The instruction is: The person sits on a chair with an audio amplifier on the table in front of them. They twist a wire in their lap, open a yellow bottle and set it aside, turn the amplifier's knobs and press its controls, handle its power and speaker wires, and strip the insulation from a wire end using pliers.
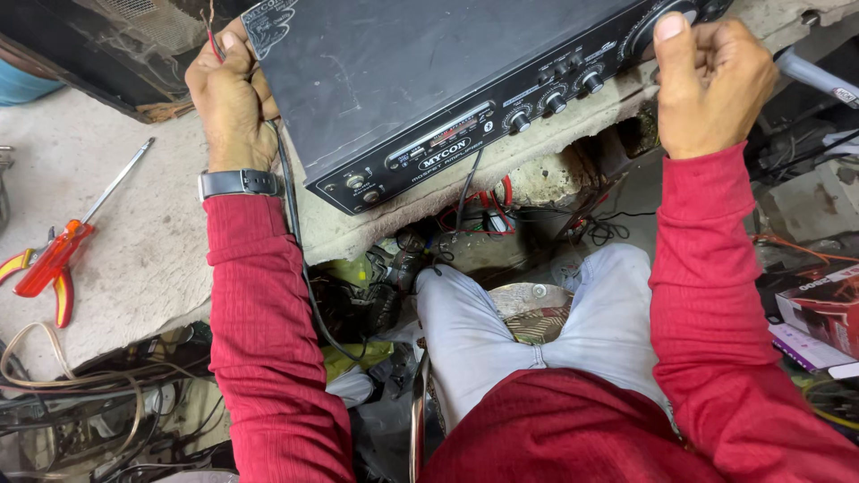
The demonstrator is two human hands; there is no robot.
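Far left, a red-handled screwdriver (63,250) lies on the grey counter (152,241), crossing red-and-yellow pliers (45,277). Next, the left hand (228,98), a watch (237,183) on its wrist, has its grip closed around the rear left corner of a black amplifier (403,72), a thin red wire (215,40) pinched at the thumb and a black cable (295,233) trailing down beside the sleeve. The amplifier sits tilted at the counter's edge, knobs facing the person. Over on the right, the right hand (711,85) has its grip clenched, thumb pressed against the amplifier's big dial (653,22).
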